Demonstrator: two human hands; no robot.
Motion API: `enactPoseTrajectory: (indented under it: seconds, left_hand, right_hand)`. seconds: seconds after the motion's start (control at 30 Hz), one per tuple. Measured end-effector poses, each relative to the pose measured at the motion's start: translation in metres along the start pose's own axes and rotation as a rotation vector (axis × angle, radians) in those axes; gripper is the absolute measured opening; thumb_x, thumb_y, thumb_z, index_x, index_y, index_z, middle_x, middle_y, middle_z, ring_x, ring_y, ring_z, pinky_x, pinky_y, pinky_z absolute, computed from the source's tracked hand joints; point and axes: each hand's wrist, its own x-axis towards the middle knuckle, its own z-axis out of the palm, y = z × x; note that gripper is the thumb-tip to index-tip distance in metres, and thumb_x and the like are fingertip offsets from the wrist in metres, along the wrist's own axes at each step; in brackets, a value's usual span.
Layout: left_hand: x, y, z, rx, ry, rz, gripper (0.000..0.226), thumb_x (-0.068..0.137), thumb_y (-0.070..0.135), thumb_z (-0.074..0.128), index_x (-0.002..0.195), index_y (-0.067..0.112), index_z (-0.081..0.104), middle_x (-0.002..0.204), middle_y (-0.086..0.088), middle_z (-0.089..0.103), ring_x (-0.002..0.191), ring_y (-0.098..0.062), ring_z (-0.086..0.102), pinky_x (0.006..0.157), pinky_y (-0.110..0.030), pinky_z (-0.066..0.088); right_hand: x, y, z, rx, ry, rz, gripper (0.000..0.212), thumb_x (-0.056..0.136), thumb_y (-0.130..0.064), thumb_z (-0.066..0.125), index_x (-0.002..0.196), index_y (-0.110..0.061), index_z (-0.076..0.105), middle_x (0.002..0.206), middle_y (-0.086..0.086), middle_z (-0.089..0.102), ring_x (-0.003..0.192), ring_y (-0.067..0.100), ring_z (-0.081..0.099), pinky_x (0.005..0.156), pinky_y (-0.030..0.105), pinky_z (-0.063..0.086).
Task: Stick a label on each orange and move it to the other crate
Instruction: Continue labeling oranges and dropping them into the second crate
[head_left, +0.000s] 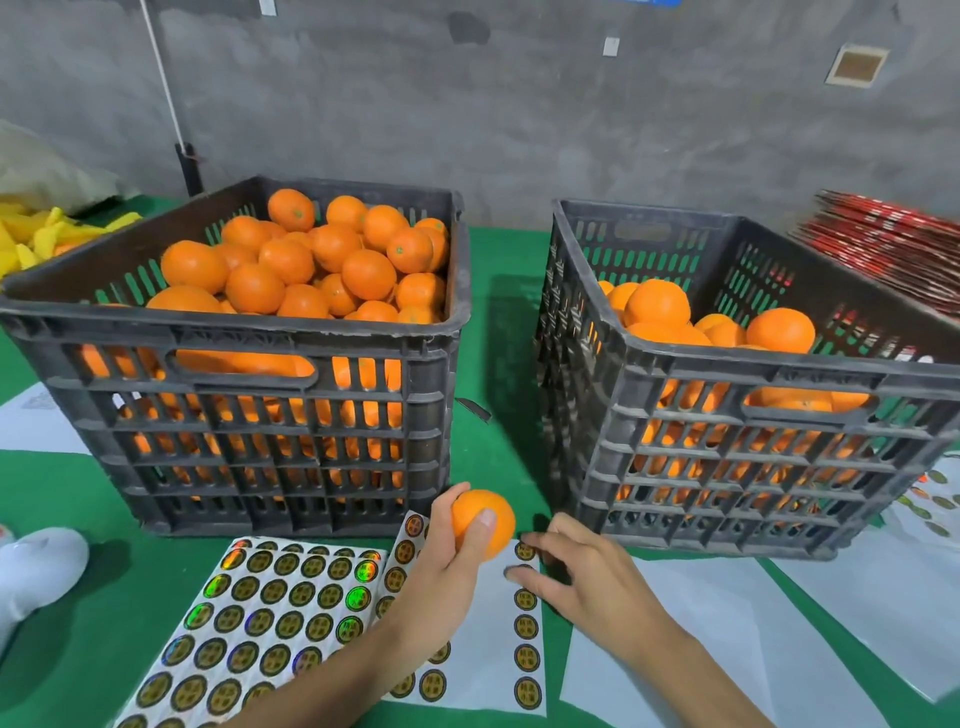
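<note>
My left hand (447, 566) grips one orange (485, 517) just above the green table, in front of the gap between two dark plastic crates. My right hand (582, 571) hovers over a partly used label sheet (498, 649), its fingertips touching the round gold labels (525, 598) at the sheet's right column; whether a label is pinched I cannot tell. The left crate (260, 338) is heaped with oranges (311, 260). The right crate (753, 374) holds fewer oranges (701, 322), roughly half full.
A full sheet of shiny gold labels (260, 623) lies at the front left. Blank white backing sheets (727, 649) lie at the right. A white object (36, 566) sits at the left edge, yellow pieces (47, 234) at the back left, a red stack (883, 249) at the back right.
</note>
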Motion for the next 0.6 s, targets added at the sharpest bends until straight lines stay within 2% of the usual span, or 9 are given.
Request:
enactPoseTrajectory:
  seconds: [0.1,0.2,0.4,0.5,0.6]
  left_hand:
    - [0.0,-0.002,0.0,-0.018,0.003,0.007,0.074,0.082,0.083,0.045,0.147,0.052,0.028,0.143,0.018,0.042,0.134,-0.009,0.049,0.12,-0.045,0.037]
    - [0.0,-0.001,0.001,-0.021,0.005,0.009,0.067,0.087,0.077,0.045,0.147,0.051,0.029,0.142,0.019,0.043,0.132,-0.007,0.049,0.119,-0.044,0.038]
    - [0.0,0.001,0.002,-0.025,0.001,0.015,0.067,0.088,0.073,0.046,0.148,0.047,0.029,0.144,0.014,0.043,0.132,-0.007,0.049,0.119,-0.044,0.038]
    - [0.001,0.001,0.001,0.008,0.009,0.008,0.063,0.089,0.075,0.045,0.146,0.052,0.027,0.145,0.011,0.043,0.13,-0.005,0.049,0.118,-0.04,0.038]
    - [0.0,0.001,0.0,0.054,0.001,0.023,0.054,0.093,0.074,0.043,0.142,0.057,0.026,0.145,0.014,0.041,0.123,0.012,0.044,0.11,-0.027,0.035]
  right_hand:
    - [0.0,0.001,0.002,0.041,-0.008,0.004,0.062,0.092,-0.067,0.054,0.132,-0.022,0.068,0.09,-0.011,0.042,0.077,0.008,0.05,0.069,0.036,0.047]
    - [0.001,0.002,0.004,0.126,0.035,0.023,0.048,0.092,-0.056,0.063,0.123,-0.021,0.074,0.087,-0.01,0.046,0.076,0.008,0.051,0.069,0.034,0.046]
    - [0.004,0.001,0.011,0.21,0.128,0.096,0.016,0.095,-0.041,0.07,0.098,-0.03,0.081,0.079,-0.014,0.055,0.072,0.006,0.054,0.061,0.018,0.038]
    - [0.007,-0.001,0.015,0.245,0.185,0.169,0.014,0.097,-0.036,0.067,0.088,-0.031,0.077,0.081,-0.014,0.061,0.073,0.007,0.057,0.062,0.027,0.043]
    - [0.007,-0.011,0.013,0.4,0.299,0.238,0.012,0.098,-0.029,0.066,0.091,-0.031,0.074,0.087,-0.015,0.07,0.079,0.01,0.064,0.07,0.035,0.053]
